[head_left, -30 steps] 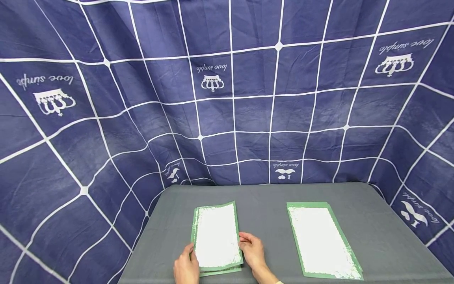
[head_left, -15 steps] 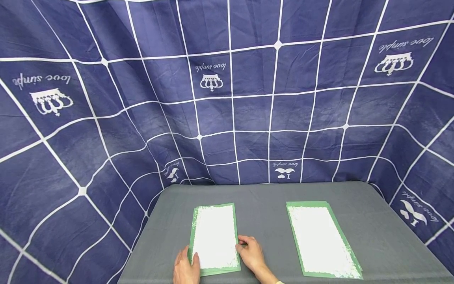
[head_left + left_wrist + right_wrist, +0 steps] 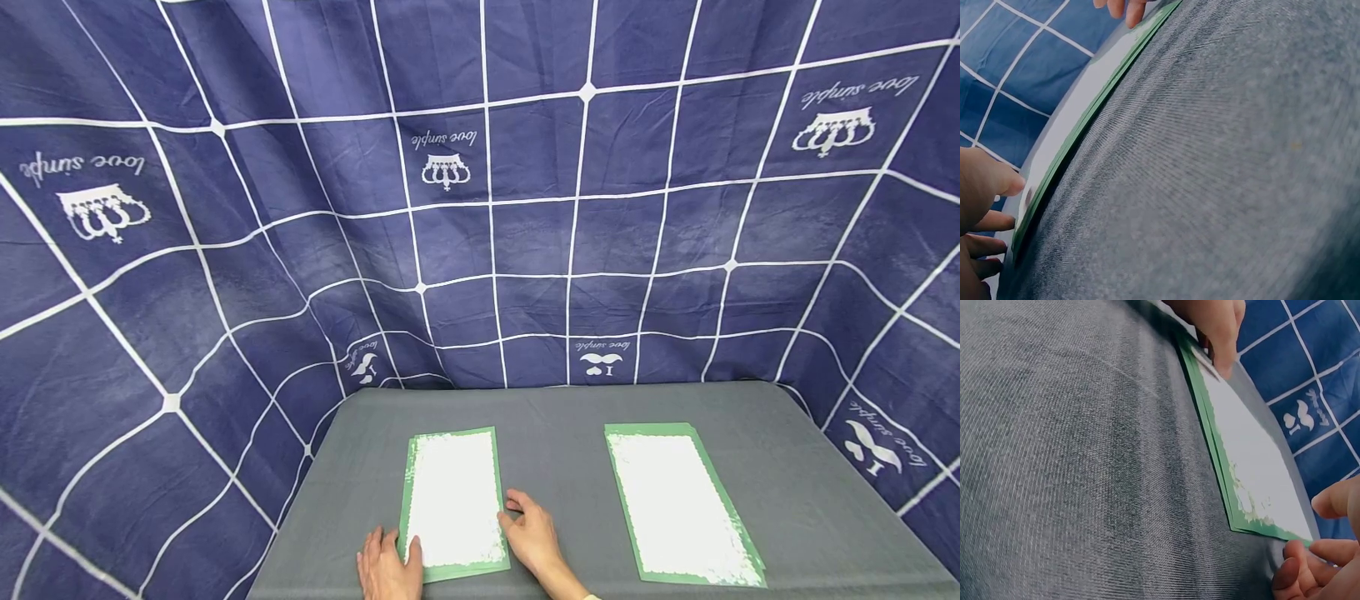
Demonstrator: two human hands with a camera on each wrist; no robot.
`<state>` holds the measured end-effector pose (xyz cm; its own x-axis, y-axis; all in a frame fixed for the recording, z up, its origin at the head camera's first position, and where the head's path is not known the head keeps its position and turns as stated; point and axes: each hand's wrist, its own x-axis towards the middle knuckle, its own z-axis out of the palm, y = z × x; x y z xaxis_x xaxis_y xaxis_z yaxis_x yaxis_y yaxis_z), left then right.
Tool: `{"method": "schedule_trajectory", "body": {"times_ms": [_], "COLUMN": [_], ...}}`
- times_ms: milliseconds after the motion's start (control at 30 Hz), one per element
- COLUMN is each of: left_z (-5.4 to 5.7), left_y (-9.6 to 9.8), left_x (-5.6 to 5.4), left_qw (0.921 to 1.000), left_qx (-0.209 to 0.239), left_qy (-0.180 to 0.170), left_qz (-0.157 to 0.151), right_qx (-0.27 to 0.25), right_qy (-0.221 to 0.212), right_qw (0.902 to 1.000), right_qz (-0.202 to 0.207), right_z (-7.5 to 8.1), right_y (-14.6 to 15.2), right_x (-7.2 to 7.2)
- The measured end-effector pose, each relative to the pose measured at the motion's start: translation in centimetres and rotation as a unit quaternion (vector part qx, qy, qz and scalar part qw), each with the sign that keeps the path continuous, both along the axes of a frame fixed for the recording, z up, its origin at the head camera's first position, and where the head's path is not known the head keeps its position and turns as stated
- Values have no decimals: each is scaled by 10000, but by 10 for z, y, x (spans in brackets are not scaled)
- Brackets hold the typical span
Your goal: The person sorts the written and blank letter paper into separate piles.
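Observation:
A stack of white sheets with ragged green borders [image 3: 453, 500] lies flat on the left half of the table. My left hand [image 3: 390, 567] is at the stack's lower left edge, its fingers spread and its thumb over the border. Beside the right edge is my right hand [image 3: 531, 535], fingers loosely bent and gripping nothing. In the right wrist view, the right hand's fingers [image 3: 1297, 569] are at the near corner of the stack [image 3: 1254, 456]; whether they touch it I cannot tell. The left wrist view shows the stack's layered green edge [image 3: 1085, 119].
A second stack of similar green-bordered sheets [image 3: 682, 508] lies at a slant on the right part of the table. Grey cloth [image 3: 555, 450] covers the table. A blue curtain with white grid lines [image 3: 525, 242] hangs behind and at both sides.
The top sheet has come down and lined up closely with the sheets beneath. Both hands have loosened from its edges; the left fingers have spread outward.

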<state>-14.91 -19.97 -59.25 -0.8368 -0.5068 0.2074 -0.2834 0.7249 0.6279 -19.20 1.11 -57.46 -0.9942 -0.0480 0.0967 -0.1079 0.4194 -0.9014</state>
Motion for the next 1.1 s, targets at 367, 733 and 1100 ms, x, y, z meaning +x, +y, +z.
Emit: {"method": "schedule_trajectory", "body": {"times_ms": [367, 733, 1100], "left_z": [-1, -5, -7], "left_y": [3, 3, 1], "left_x": [2, 5, 4], "left_qw": [9998, 9989, 9987], "left_qx": [87, 35, -43], "left_qy": [173, 457, 499], "left_qz": [42, -95, 21], "right_qx": [-188, -308, -278], "right_qy": [-148, -28, -32], "right_qw": [9995, 9992, 9989], "right_qz": [226, 264, 385], "right_z": [1, 1, 2], "right_y": [-4, -3, -1], "right_x": [4, 6, 5]}}
